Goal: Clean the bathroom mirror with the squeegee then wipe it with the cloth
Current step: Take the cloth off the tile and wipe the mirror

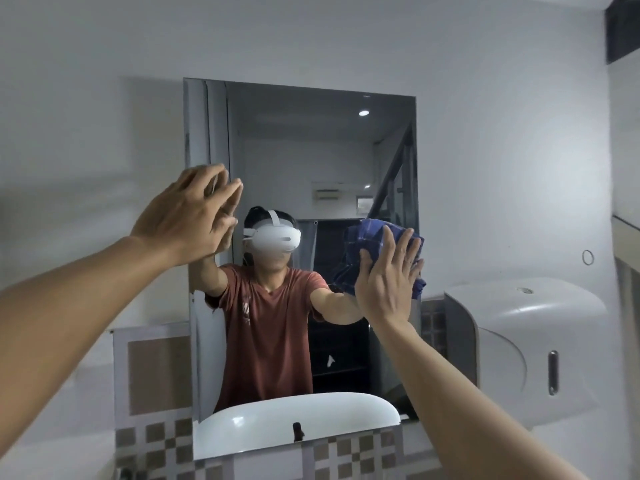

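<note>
The bathroom mirror (311, 150) hangs on the white wall straight ahead and reflects a person in a red shirt with a white headset. My right hand (388, 278) presses a dark blue checked cloth (367, 237) flat against the glass near the mirror's right edge, about halfway up. My left hand (194, 216) rests with spread fingers on the glass near the mirror's left edge and holds nothing. No squeegee is in view.
A white paper dispenser (533, 344) is mounted on the wall right of the mirror. A white basin and a dark tap show only as reflections in the mirror's lower part. Brown and white checked tiles (156, 441) run below the mirror.
</note>
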`<state>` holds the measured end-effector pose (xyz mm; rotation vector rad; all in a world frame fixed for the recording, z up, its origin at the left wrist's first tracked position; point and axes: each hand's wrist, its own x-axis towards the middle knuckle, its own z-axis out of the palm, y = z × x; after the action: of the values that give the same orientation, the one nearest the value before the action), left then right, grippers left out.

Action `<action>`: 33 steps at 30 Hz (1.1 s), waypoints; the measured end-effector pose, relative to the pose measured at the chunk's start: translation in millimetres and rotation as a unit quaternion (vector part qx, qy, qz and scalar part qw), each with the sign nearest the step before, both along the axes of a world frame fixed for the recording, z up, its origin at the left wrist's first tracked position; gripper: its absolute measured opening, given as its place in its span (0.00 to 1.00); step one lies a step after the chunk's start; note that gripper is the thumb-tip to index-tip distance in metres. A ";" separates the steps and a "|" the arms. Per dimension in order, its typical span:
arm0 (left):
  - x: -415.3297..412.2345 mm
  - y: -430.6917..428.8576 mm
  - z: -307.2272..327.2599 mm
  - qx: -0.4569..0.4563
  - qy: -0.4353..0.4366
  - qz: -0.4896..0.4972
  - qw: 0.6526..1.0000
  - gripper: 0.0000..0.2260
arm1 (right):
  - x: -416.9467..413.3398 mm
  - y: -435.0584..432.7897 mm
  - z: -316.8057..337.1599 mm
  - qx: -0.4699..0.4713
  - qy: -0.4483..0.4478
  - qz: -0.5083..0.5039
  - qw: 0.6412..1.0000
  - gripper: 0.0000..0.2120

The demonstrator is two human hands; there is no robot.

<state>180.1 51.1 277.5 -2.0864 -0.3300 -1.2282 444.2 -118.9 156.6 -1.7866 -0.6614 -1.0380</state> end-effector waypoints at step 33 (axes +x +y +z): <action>7.3 11.8 -54.3 -0.043 0.011 -0.017 0.999 0.27 | -92.6 73.8 -66.4 -0.301 -0.390 0.077 0.867 0.25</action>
<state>187.4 62.9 223.2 -2.1857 -0.3430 -1.2301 351.6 -45.1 90.2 -1.7184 -1.7583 -1.5657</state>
